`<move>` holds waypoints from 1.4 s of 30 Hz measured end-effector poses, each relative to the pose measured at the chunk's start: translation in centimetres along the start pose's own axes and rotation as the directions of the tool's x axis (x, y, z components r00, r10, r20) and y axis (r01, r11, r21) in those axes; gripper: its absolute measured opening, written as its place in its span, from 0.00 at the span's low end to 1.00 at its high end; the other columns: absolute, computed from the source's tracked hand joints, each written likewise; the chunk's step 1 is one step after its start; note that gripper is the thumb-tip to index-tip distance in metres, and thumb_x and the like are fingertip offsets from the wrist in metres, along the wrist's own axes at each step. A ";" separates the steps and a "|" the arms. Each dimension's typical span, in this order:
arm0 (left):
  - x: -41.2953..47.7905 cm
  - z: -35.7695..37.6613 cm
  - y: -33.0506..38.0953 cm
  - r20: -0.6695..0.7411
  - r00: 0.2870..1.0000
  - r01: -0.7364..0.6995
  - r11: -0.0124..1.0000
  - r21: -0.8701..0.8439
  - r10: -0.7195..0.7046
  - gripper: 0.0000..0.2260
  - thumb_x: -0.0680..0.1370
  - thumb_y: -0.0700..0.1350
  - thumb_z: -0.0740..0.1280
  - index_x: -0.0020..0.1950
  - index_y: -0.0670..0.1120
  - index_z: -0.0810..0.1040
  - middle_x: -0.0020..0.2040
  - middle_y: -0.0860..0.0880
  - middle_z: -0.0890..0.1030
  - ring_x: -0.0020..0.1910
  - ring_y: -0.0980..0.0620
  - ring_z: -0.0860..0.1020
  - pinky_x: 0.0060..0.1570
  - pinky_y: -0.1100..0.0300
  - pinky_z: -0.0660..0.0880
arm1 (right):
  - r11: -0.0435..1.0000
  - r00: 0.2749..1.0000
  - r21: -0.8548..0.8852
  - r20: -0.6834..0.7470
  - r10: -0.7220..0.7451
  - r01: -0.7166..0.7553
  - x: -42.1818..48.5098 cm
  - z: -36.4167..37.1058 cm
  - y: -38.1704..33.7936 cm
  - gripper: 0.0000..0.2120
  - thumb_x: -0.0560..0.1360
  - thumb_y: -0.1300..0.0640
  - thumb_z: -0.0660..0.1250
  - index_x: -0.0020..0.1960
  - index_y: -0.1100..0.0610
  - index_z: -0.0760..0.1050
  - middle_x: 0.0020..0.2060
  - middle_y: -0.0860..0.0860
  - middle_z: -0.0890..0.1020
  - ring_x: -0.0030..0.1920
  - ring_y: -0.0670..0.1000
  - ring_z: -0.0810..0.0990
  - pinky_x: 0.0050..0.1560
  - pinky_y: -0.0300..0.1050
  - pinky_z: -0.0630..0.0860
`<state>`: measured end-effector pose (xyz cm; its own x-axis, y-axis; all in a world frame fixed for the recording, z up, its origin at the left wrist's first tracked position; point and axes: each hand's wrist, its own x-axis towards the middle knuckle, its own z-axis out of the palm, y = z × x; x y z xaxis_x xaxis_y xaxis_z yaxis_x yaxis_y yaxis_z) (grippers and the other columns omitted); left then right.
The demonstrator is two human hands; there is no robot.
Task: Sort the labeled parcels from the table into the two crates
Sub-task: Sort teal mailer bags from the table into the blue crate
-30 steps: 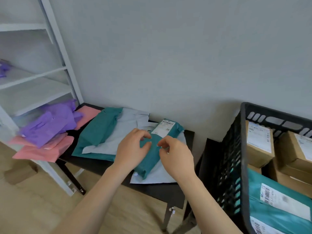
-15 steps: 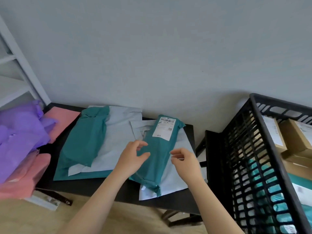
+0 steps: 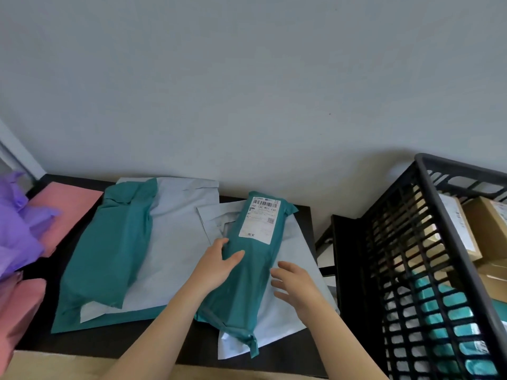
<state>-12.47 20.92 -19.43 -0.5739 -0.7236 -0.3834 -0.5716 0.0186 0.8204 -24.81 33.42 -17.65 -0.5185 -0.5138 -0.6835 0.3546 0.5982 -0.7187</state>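
Several parcels (image 3: pixel 485 237) are stowed in the crate (image 3: pixel 428 171) at 3 o'clock; others remain unsorted, one teal parcel (image 3: pixel 252 272) gripped by the left hand (image 3: pixel 216 266), the right hand (image 3: pixel 295 287) held open.

Site: small parcel-sorting room | Evidence: teal mailer (image 3: pixel 247 292) bearing a barcode label (image 3: pixel 260 218) on black table (image 3: pixel 109 344); grey mailers (image 3: pixel 181 242), pink mailers (image 3: pixel 63 201); black crate (image 3: pixel 428 187) holding labelled cardboard boxes (image 3: pixel 488 231) | Finish: bare grey wall (image 3: pixel 247 78).

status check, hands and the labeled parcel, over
Left hand grips parcel at left edge. Right hand open by its right edge. Parcel label up on grey mailer. Nothing between it and crate.
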 end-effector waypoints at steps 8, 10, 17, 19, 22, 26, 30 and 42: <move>0.8 1.2 1.4 -0.127 0.989 0.056 0.983 -0.177 -0.080 0.21 0.78 0.51 0.66 0.68 0.48 0.69 0.57 0.52 0.75 0.52 0.54 0.75 0.48 0.62 0.70 | 0.992 0.994 0.122 0.109 -0.011 -0.002 1.5 0.1 -1.6 0.11 0.78 0.54 0.66 0.59 0.55 0.75 0.51 0.50 0.82 0.49 0.50 0.80 0.43 0.39 0.76; 0.7 1.6 1.9 -0.171 0.983 0.027 0.976 -0.218 -0.065 0.17 0.77 0.48 0.68 0.65 0.48 0.71 0.52 0.55 0.75 0.48 0.57 0.75 0.44 0.64 0.70 | 0.992 0.995 0.127 0.096 -0.006 -0.006 1.9 -0.3 -1.7 0.14 0.77 0.53 0.67 0.61 0.56 0.75 0.54 0.51 0.81 0.52 0.51 0.80 0.47 0.42 0.76; -0.2 2.1 3.8 -0.256 0.965 -0.066 0.898 -0.435 -0.054 0.11 0.75 0.42 0.70 0.55 0.52 0.75 0.49 0.53 0.79 0.46 0.58 0.78 0.43 0.64 0.74 | 0.956 0.996 0.291 0.062 -0.067 0.046 1.8 -1.1 -2.6 0.14 0.76 0.60 0.68 0.60 0.59 0.71 0.53 0.55 0.81 0.54 0.53 0.80 0.47 0.45 0.77; -0.7 1.9 4.2 -0.273 0.961 -0.104 0.872 -0.478 -0.035 0.10 0.75 0.41 0.70 0.52 0.53 0.75 0.49 0.53 0.79 0.47 0.57 0.78 0.41 0.65 0.73 | 0.940 0.993 0.335 0.073 -0.088 0.059 1.4 -1.3 -3.0 0.13 0.75 0.62 0.68 0.59 0.60 0.71 0.53 0.56 0.81 0.53 0.53 0.80 0.50 0.46 0.77; -1.5 1.8 4.8 -0.282 0.959 -0.139 0.831 -0.538 -0.022 0.11 0.74 0.41 0.70 0.52 0.53 0.74 0.49 0.53 0.80 0.48 0.55 0.78 0.42 0.65 0.73 | 0.922 0.987 0.370 0.072 -0.145 0.109 0.6 -1.7 -3.6 0.09 0.75 0.64 0.67 0.54 0.60 0.72 0.53 0.56 0.81 0.50 0.53 0.80 0.52 0.47 0.77; -2.9 2.0 5.8 -0.294 0.956 -0.194 0.805 -0.561 0.026 0.11 0.74 0.40 0.71 0.52 0.53 0.74 0.49 0.53 0.80 0.49 0.54 0.79 0.44 0.63 0.74 | 0.903 0.975 0.386 0.035 -0.220 0.190 -0.9 -2.2 -4.2 0.07 0.74 0.66 0.65 0.51 0.60 0.73 0.48 0.55 0.82 0.46 0.51 0.81 0.50 0.47 0.77; -4.0 1.9 6.1 -0.292 0.954 -0.223 0.805 -0.550 0.065 0.12 0.74 0.41 0.71 0.52 0.54 0.73 0.50 0.54 0.79 0.50 0.55 0.78 0.45 0.62 0.75 | 0.893 0.966 0.377 -0.011 -0.260 0.244 -2.5 -2.5 -4.5 0.05 0.74 0.68 0.64 0.47 0.59 0.72 0.43 0.52 0.82 0.41 0.49 0.80 0.40 0.41 0.75; -6.8 1.4 6.9 -0.281 0.944 -0.304 0.795 -0.524 0.175 0.12 0.74 0.40 0.71 0.52 0.53 0.74 0.49 0.54 0.80 0.51 0.55 0.79 0.44 0.65 0.74 | 0.853 0.938 0.398 -0.070 -0.339 0.337 -6.3 -2.9 -4.1 0.05 0.75 0.68 0.62 0.45 0.59 0.71 0.40 0.51 0.80 0.40 0.48 0.78 0.37 0.39 0.73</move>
<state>-13.30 26.92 -11.75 -0.4771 -0.8733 -0.0989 0.0272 -0.1272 0.9915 -25.28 35.99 -10.02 -0.6608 -0.6419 -0.3890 0.4373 0.0920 -0.8946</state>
